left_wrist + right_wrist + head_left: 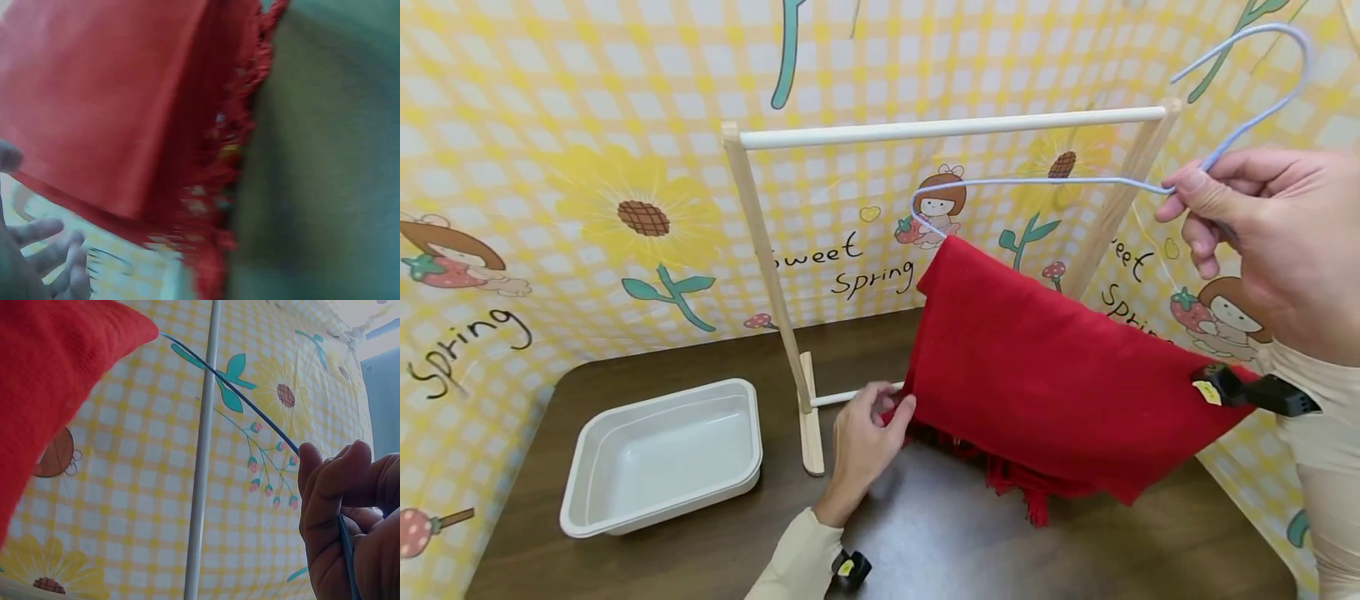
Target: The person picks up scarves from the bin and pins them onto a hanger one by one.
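Note:
A folded red scarf (1037, 367) with a tasselled fringe (1036, 504) drapes over the bar of a light-blue wire clothes hanger (1037, 181). My right hand (1270, 217) pinches that hanger just below its hook, between thumb and fingers, and holds it up tilted. In the right wrist view, the hanger wire (262, 415) runs from the fingers to the scarf's corner (94, 350). At the scarf's lower left edge is my left hand (868, 433), fingers loosely bent. The left wrist view shows its fingers (53, 250) spread apart beside the cloth (112, 94); contact is unclear.
Behind the scarf stands a wooden rack with a white top rod (955, 127) and a left post (767, 267). A pale plastic basin (662, 521) sits left on the brown table (895, 550). Patterned yellow-checked cloth (647, 92) surrounds the table.

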The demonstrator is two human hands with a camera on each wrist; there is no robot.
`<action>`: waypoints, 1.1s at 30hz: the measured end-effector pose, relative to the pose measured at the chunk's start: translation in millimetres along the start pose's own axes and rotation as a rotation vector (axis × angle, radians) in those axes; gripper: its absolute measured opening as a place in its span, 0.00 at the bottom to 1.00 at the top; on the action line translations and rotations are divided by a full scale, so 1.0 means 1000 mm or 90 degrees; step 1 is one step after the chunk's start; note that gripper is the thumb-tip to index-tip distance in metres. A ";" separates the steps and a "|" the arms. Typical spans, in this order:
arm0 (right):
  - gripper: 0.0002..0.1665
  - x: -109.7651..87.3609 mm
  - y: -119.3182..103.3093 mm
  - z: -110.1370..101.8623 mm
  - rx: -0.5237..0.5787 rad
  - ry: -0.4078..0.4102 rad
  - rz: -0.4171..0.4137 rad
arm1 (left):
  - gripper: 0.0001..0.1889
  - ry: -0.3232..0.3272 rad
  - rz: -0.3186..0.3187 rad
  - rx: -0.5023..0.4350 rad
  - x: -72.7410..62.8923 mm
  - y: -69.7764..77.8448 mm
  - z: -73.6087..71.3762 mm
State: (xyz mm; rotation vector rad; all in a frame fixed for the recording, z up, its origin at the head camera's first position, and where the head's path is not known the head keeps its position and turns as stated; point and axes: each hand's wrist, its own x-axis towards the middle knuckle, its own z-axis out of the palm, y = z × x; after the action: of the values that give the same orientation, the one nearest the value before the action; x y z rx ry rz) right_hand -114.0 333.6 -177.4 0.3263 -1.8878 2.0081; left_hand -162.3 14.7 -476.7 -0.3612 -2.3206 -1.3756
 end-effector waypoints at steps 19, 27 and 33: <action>0.13 -0.006 0.009 0.023 -0.035 -0.025 -0.035 | 0.15 -0.350 -0.104 -0.277 0.044 0.042 -0.004; 0.15 -0.007 0.014 0.019 -0.059 -0.008 0.031 | 0.11 -0.403 -0.083 -0.380 0.047 0.065 -0.021; 0.16 -0.009 0.023 0.023 -0.092 -0.024 0.015 | 0.09 -0.361 -0.052 -0.403 0.054 0.078 -0.028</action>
State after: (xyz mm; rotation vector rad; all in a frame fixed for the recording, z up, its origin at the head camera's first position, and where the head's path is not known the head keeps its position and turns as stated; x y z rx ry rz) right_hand -117.4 309.3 -200.1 0.3057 -2.0555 1.8784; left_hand -170.4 28.2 -379.3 -0.9559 -2.2486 -2.2778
